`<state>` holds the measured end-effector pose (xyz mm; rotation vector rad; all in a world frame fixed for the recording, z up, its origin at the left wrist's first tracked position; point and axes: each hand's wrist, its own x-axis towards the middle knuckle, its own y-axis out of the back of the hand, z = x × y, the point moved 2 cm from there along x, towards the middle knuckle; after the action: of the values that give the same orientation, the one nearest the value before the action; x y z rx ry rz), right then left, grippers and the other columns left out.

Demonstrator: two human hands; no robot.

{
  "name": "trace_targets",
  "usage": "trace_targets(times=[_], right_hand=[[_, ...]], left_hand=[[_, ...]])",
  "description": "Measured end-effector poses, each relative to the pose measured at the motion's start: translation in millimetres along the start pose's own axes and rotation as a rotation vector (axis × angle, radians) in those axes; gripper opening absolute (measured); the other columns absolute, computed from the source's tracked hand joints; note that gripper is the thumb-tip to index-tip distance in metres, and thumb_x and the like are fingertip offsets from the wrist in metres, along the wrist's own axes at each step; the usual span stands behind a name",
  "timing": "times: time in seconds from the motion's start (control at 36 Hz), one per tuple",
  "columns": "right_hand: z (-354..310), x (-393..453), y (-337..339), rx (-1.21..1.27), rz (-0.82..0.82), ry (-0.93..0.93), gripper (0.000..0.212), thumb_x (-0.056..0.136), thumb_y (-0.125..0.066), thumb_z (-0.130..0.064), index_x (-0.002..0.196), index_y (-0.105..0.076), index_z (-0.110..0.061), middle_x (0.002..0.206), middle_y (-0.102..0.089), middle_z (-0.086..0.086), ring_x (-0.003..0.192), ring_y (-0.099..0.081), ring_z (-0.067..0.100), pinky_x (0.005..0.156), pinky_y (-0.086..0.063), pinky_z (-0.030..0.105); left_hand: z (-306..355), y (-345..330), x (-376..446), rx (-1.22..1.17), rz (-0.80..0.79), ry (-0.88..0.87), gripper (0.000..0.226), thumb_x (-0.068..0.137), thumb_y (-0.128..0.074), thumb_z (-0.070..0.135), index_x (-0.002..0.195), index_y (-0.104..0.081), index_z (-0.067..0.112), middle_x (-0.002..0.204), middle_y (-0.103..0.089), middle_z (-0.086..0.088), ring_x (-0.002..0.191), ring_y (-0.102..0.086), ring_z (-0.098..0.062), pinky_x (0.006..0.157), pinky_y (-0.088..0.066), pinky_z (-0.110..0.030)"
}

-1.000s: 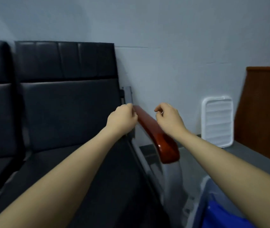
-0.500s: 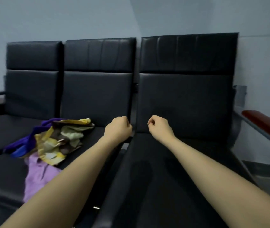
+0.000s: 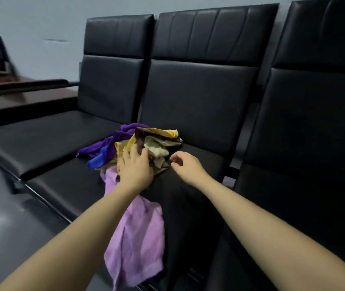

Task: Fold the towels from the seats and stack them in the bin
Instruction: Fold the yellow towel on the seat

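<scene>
Your left hand (image 3: 134, 169) lies on the towel heap (image 3: 146, 143) on the middle seat (image 3: 198, 156), fingers spread flat. Your right hand (image 3: 185, 165) hovers just right of it, loosely curled, holding nothing.

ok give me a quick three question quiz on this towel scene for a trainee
1. True or false: the left hand rests on the towel pile.
2. Which towel hangs over the seat's front edge? A) pink B) blue C) yellow
3. Fill in: the right hand holds ____.

Key: 1 true. 2 A, the pink towel. 3 nothing; it hovers beside the pile, fingers loosely curled.
</scene>
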<state>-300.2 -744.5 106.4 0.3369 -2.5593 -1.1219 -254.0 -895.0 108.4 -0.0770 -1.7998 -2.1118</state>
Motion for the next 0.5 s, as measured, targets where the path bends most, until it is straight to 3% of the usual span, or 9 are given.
trace_targets(times=[0.08,0.17,0.31,0.39,0.5], right_hand=[[-8,16,-17,0.004,-0.052,0.026,0.039,0.095,-0.053,-0.019,0.133,-0.051,-0.018,0.136,-0.052,0.002,0.123,-0.049,0.02,0.097,-0.04,0.029],[-15,30,-32,0.003,-0.132,0.027,0.05,0.097,-0.049,-0.015,0.145,-0.036,-0.021,0.151,-0.034,0.001,0.136,-0.036,0.021,0.11,-0.035,0.034],[-12,41,-48,-0.008,-0.287,-0.034,0.064,0.098,-0.044,-0.014,0.152,-0.012,-0.03,0.155,-0.028,0.004,0.137,-0.036,0.024,0.11,-0.033,0.035],[-4,43,-53,-0.123,-0.285,-0.02,0.067,0.098,-0.046,-0.019,0.151,-0.01,-0.037,0.15,-0.037,0.006,0.135,-0.038,0.026,0.113,-0.029,0.044],[3,44,-60,-0.292,-0.27,0.041,0.057,0.099,-0.045,-0.025,0.148,-0.02,-0.038,0.149,-0.035,0.002,0.133,-0.033,0.029,0.109,-0.024,0.045]], left_hand=[[-13,-11,13,0.09,-0.022,-0.118,0.062,0.09,-0.054,0.039,0.144,-0.027,0.025,0.151,-0.021,-0.008,0.139,-0.018,-0.034,0.115,-0.008,-0.049],[-22,-17,24,0.112,0.0,-0.138,0.062,0.09,-0.057,0.031,0.144,-0.029,0.019,0.147,-0.032,-0.005,0.138,-0.026,-0.028,0.116,-0.008,-0.046],[-23,-24,33,0.146,0.102,-0.182,0.038,0.09,-0.057,0.019,0.126,-0.046,0.014,0.126,-0.049,-0.006,0.12,-0.046,-0.023,0.099,-0.035,-0.034],[-20,-26,33,0.225,0.091,-0.225,0.028,0.092,-0.055,0.022,0.118,-0.054,0.016,0.119,-0.054,-0.003,0.113,-0.051,-0.022,0.097,-0.036,-0.034],[-24,-25,30,0.285,0.119,-0.222,0.03,0.092,-0.052,0.026,0.12,-0.058,0.018,0.126,-0.049,-0.002,0.119,-0.042,-0.024,0.102,-0.029,-0.036]])
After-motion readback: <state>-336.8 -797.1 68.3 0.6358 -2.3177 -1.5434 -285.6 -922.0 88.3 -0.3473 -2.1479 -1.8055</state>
